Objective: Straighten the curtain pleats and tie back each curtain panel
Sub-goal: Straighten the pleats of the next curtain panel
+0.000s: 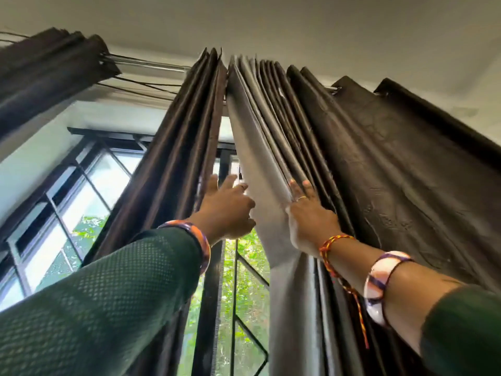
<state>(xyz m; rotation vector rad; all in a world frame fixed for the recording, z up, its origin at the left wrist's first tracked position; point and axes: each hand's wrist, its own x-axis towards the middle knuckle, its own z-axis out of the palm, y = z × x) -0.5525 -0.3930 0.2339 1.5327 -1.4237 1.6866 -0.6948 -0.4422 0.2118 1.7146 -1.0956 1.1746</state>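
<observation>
Reaching up with open left hand (226,204) toward grey pleats (260,147) at one o'clock; right hand (309,218) pressing straightened fingers flat there, nearer; folds running steeply toward twelve o'clock.

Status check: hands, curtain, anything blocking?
Left hand open, reaching between panels. Right hand flat on grey-lined dark curtain pleats. Nothing tied back; no obstruction seen.

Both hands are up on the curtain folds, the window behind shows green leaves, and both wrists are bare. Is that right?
Not quite: the wrists are not bare. The head view shows a bangle behind the left hand, and a thread and a bangle behind the right hand. The rest stands.
</observation>
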